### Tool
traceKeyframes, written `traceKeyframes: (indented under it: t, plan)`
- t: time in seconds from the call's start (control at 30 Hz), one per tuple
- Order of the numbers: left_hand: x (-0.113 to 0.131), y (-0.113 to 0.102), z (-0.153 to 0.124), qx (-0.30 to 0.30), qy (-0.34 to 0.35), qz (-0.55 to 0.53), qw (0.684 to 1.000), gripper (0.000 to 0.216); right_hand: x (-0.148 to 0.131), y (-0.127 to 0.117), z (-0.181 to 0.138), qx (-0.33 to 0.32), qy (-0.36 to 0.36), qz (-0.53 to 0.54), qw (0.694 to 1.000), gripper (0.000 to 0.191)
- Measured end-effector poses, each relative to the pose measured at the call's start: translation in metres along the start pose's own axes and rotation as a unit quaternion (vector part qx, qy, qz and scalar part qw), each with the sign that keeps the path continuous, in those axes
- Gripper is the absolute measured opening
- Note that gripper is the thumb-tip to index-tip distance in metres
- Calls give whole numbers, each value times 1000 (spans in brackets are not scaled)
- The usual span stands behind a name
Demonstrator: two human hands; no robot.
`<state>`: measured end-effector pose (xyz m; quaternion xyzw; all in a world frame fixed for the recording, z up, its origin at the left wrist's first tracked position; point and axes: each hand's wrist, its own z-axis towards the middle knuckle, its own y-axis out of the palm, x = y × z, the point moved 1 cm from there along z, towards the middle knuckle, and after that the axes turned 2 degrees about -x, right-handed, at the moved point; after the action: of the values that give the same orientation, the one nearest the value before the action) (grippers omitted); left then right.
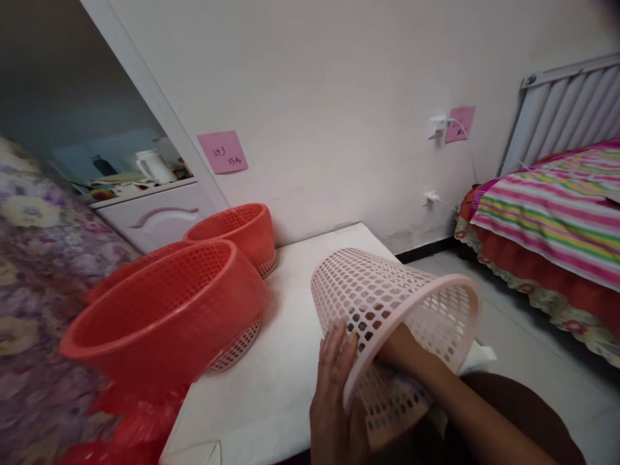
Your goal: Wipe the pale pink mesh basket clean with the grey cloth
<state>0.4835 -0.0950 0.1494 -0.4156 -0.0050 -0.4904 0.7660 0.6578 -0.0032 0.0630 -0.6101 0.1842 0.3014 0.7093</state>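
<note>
A pale pink perforated basket (pixel 387 297) lies tilted on its side over the white table (pixel 285 368), its open rim toward me. My left hand (pixel 334 394) presses flat against the basket's outer wall by the rim and holds it. My right forearm (pixel 465 400) reaches into the basket's mouth. My right hand (pixel 375 323) is inside and shows only dimly through the holes, so its grip is unclear.
Two orange-red mesh-bottomed basins stand on the table's left side, one near (pixel 159 316) and one farther back (pixel 237 229). Crumpled red plastic (pixel 130 426) lies below them. A floral cloth (pixel 33 271) is at left, and a striped bed (pixel 557 206) and radiator (pixel 566 103) at right.
</note>
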Motion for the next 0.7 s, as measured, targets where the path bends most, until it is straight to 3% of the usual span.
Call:
traceKeyframes:
  t: [0.13,0.23,0.37,0.43,0.57,0.63,0.7]
  plan:
    - [-1,-17,10,18,-45,32,998,67,7,-23,6,26,50,-13,998,65]
    - [-6,-24,22,4,-64,35,997,80,3,-22,4,-4,61,12,998,64]
    - [-6,-23,44,-24,-45,18,999,87,-20,-6,-2,-106,-8,143,984,47]
    - [-3,-21,52,-21,-54,7,998,85,-35,-5,-5,-156,-68,242,955,45]
    - [-2,-15,49,42,-40,-10,998,58,-52,-14,-10,-209,-144,382,889,55]
    - [-7,-12,38,48,-9,-2,999,55,-52,-15,-11,-206,-144,389,886,55]
    - [-13,-8,26,36,-9,8,999,60,-48,-11,-12,-191,-129,361,903,55]
